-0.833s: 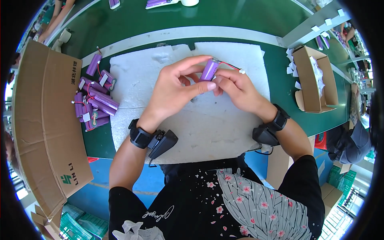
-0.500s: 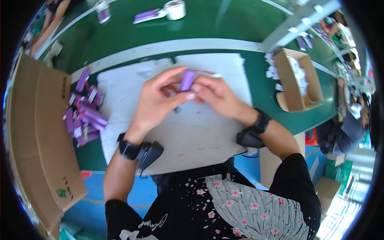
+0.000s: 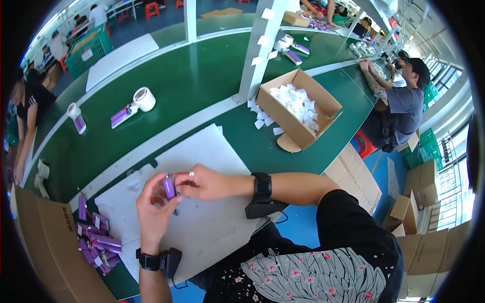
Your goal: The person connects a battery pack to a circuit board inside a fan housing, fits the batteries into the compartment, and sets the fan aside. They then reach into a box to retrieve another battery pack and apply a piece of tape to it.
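A small purple battery pack (image 3: 169,186) with a wire and a white plug end is held up over the white sheet (image 3: 202,232). My left hand (image 3: 153,209) grips the pack between thumb and fingers from its left side. From the right, my right hand (image 3: 204,183) pinches at the pack's upper right, by the wire; its fingertips partly hide what they hold. A pile of similar purple packs (image 3: 107,241), with wires and white labels, lies on the green table to the left of the sheet.
A cardboard box (image 3: 298,132) of white paper pieces stands at the right, with loose pieces beside it. A large carton (image 3: 53,247) borders the left. Tape rolls (image 3: 144,99) and purple packs lie beyond the metal rail. Co-workers sit at the right (image 3: 404,103) and far left.
The view has swung to the right and up, so the paper box and a co-worker show more fully. Both hands still hold the battery pack together over the sheet.
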Motion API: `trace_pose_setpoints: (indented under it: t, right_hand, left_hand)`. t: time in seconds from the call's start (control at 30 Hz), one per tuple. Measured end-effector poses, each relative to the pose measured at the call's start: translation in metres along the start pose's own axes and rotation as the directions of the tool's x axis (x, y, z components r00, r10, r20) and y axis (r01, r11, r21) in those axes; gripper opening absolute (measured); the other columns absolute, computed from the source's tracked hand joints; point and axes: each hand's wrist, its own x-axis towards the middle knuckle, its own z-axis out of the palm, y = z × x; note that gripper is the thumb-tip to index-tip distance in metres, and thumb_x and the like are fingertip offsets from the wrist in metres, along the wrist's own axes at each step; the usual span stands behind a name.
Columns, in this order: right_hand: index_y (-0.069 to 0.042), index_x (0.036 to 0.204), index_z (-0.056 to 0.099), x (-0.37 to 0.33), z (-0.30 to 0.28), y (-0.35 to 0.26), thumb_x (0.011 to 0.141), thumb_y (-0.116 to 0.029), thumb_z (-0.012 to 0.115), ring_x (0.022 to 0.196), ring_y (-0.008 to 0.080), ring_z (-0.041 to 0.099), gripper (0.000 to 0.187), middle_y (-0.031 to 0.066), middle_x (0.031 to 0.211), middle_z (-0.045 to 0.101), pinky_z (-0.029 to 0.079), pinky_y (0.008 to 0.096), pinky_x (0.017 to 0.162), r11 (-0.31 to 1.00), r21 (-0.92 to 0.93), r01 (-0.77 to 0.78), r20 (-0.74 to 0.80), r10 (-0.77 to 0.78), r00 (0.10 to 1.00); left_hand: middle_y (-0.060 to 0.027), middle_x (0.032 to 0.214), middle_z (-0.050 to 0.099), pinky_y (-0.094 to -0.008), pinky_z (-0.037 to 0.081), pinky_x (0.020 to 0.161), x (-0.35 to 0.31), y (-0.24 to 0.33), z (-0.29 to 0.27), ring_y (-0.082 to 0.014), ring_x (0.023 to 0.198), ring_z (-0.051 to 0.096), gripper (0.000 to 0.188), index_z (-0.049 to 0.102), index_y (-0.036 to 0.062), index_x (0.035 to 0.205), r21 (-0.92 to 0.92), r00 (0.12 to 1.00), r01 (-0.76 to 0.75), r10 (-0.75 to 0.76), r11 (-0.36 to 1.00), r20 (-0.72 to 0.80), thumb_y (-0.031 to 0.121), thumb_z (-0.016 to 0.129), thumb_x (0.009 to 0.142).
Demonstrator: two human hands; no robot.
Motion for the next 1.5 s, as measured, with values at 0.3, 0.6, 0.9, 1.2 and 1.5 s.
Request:
trace_pose_setpoints:
  t: [0.3, 0.6, 0.9, 1.2, 1.5]
  right_hand:
    - [-0.001, 0.082, 0.061, 0.002, 0.0, 0.005, 0.082, -0.009, 0.057, 0.055, 0.018, 0.055, 0.009, 0.01, 0.064, 0.059, 0.045, 0.0318, 0.055, 0.999, 0.03, 0.042, -0.094, -0.039, 0.995]
    - [-0.001, 0.081, 0.062, 0.004, -0.002, 0.004, 0.081, -0.011, 0.056, 0.058, 0.0204, 0.058, 0.012, 0.0113, 0.067, 0.062, 0.047, 0.033, 0.057, 0.995, 0.1, 0.017, -0.092, -0.008, 0.996]
    - [0.0, 0.083, 0.059, 0.008, -0.006, 0.019, 0.087, -0.01, 0.053, 0.055, 0.015, 0.058, 0.012, 0.0081, 0.064, 0.06, 0.047, 0.0311, 0.053, 0.965, 0.261, -0.023, -0.334, 0.113, 0.936]
    - [0.0, 0.084, 0.057, 0.016, -0.016, 0.013, 0.09, -0.01, 0.051, 0.052, 0.0121, 0.056, 0.014, 0.0068, 0.064, 0.058, 0.046, 0.0283, 0.05, 0.972, 0.206, -0.116, -0.309, 0.177, 0.934]
    - [0.002, 0.084, 0.056, 0.058, -0.017, 0.014, 0.089, -0.017, 0.05, 0.055, 0.0185, 0.058, 0.02, 0.013, 0.068, 0.06, 0.047, 0.0329, 0.053, 0.954, 0.159, -0.253, -0.211, 0.283, 0.936]
  left_hand:
    - [-0.0063, 0.102, 0.064, -0.0229, 0.05, 0.069, 0.009, -0.008, 0.009, -0.0116, 0.084, 0.062, 0.053, 0.048, 0.0039, 0.13, -0.345, 0.999, 0.013, 0.003, 0.938, 0.046, -0.003, 0.067, 0.08]
    - [-0.0068, 0.102, 0.063, -0.0234, 0.048, 0.067, 0.017, -0.013, 0.01, -0.0104, 0.082, 0.059, 0.051, 0.044, 0.0027, 0.133, -0.283, 0.993, 0.054, -0.023, 0.958, 0.112, -0.001, 0.06, 0.085]
    - [-0.0068, 0.102, 0.062, -0.0231, 0.046, 0.067, 0.067, 0.004, 0.016, -0.0097, 0.082, 0.058, 0.051, 0.043, 0.0023, 0.134, -0.138, 0.973, 0.079, -0.047, 0.987, 0.226, -0.002, 0.056, 0.085]
    - [-0.0045, 0.101, 0.058, -0.0218, 0.047, 0.073, 0.074, -0.014, 0.026, -0.0093, 0.086, 0.056, 0.048, 0.046, 0.0024, 0.129, -0.338, 0.988, -0.048, 0.094, 0.94, 0.12, -0.003, 0.059, 0.084]
    - [-0.0053, 0.11, 0.057, -0.0221, 0.048, 0.076, 0.077, -0.041, 0.02, -0.0113, 0.095, 0.057, 0.055, 0.041, 0.0016, 0.133, -0.322, 0.991, -0.13, 0.122, 0.938, -0.045, -0.006, 0.062, 0.083]
